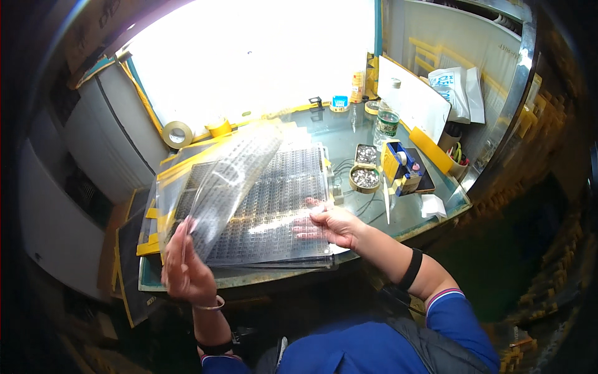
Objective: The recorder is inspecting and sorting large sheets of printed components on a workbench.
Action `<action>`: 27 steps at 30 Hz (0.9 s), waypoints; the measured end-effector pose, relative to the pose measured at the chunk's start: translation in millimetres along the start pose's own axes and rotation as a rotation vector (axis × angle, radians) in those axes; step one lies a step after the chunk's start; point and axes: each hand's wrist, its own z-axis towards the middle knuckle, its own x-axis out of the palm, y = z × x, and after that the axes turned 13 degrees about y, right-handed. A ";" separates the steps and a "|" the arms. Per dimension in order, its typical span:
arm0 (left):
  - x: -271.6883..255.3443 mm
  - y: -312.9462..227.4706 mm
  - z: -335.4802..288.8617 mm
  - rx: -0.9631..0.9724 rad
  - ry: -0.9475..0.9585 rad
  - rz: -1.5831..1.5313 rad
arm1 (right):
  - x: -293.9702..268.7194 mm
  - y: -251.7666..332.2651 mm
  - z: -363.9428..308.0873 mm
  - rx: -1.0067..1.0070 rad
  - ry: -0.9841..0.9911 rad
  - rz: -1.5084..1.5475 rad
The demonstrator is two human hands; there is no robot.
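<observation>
A clear film sheet printed with rows of small dark patterns (pixel 233 177) curls up on its left side, bending toward the right. My left hand (pixel 187 268) pinches its lifted near-left edge, with a bracelet at the wrist. Under it lies a stack of similar printed film sheets (pixel 274 215), some with yellow borders. At the stack's right edge is my right hand (pixel 338 225), thumb on top and fingers showing through the clear film below. It grips a film sheet there; whether this is the curled one is hard to make out.
Right on the glass-topped table (pixel 349 134) are round tins of small bits (pixel 365 178), a blue tape dispenser (pixel 402 165), a clear bottle (pixel 387 118) and a white paper piece (pixel 433 206). Tape rolls (pixel 177 134) stand back left. A bright panel (pixel 249 68) rises behind.
</observation>
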 end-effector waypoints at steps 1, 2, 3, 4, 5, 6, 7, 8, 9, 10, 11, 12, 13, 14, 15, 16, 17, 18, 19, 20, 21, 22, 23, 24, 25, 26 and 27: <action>-11.8 -0.9 5.0 0.093 0.012 0.070 | 0.9 -0.4 1.1 -0.021 -0.009 -0.031; -26.9 -3.5 8.9 0.190 0.050 0.108 | 8.1 -0.5 2.5 -0.021 0.005 -0.033; -35.9 -5.7 11.9 0.285 0.091 0.135 | 15.7 0.6 0.2 -0.078 -0.033 -0.109; -40.9 -7.2 14.7 0.348 0.114 0.123 | 23.0 2.1 -2.3 -0.137 -0.073 -0.185; -44.9 -8.9 15.4 0.353 0.111 0.125 | 29.5 3.6 -4.8 -0.207 -0.096 -0.269; -48.2 -10.3 15.5 0.380 0.160 0.067 | 29.2 6.6 -4.8 -0.252 -0.068 -0.350; -50.6 -11.0 14.5 0.407 0.209 0.009 | 28.9 10.5 -4.6 -0.298 -0.041 -0.432; -53.1 -12.7 11.1 0.354 0.244 -0.084 | 34.4 14.0 -5.9 -0.325 -0.082 -0.451; -54.0 -15.6 10.8 0.333 0.281 -0.179 | 33.2 15.9 -6.0 -0.451 -0.028 -0.490; -57.4 -18.0 8.6 0.310 0.338 -0.222 | 24.6 19.1 1.1 -0.531 -0.050 -0.384; -60.0 -19.5 4.9 0.286 0.393 -0.268 | 11.9 25.0 10.1 -0.610 -0.074 -0.279; -60.2 -20.1 2.7 0.258 0.447 -0.299 | 8.6 39.8 2.3 -0.661 0.251 -0.409; -59.3 -22.2 2.2 0.220 0.516 -0.346 | 10.5 44.7 -0.6 -0.665 0.248 -0.417; -58.5 -18.8 -4.1 0.197 0.572 -0.357 | 31.0 46.4 -6.9 -0.742 0.100 -0.613; -53.1 -13.7 -10.7 0.180 0.627 -0.376 | 42.2 47.6 -11.8 -0.821 -0.060 -0.810; -45.7 -11.3 -14.9 0.182 0.625 -0.377 | 41.1 47.5 -10.3 -0.986 -0.065 -1.008; -37.4 -10.7 -18.5 0.196 0.678 -0.341 | 39.5 48.1 -13.0 -0.987 -0.069 -1.007; -31.1 -9.4 -21.9 0.211 0.730 -0.305 | 37.0 49.5 -17.0 -1.063 -0.044 -1.289; -31.1 -7.5 -30.9 0.186 0.754 -0.219 | 35.0 50.3 -20.0 -1.126 -0.018 -1.574; -29.1 -10.2 -36.5 0.170 0.652 -0.107 | 36.0 48.0 -23.2 -1.154 -0.003 -1.668; -26.2 -12.6 -41.0 0.154 0.549 0.004 | 32.6 47.2 -24.5 -1.146 0.028 -1.737; -22.0 -8.8 -45.7 0.155 0.553 -0.007 | 26.6 48.5 -24.7 -1.161 0.070 -1.811; -22.1 -2.5 -52.2 0.163 0.369 0.089 | 22.8 47.0 -23.7 -1.179 0.126 -1.877; -24.3 2.4 -57.3 0.171 0.184 0.183 | 19.4 44.1 -25.9 -1.070 0.167 -1.826; -26.7 4.0 -60.3 0.116 0.183 0.239 | 14.9 43.6 -27.1 -1.068 0.166 -1.823; -27.1 5.5 -61.2 0.061 0.188 0.290 | 8.3 44.8 -28.2 -1.016 0.183 -1.851; -28.0 5.6 -60.6 0.073 0.235 0.200 | 0.6 46.2 -28.9 -0.964 0.199 -1.877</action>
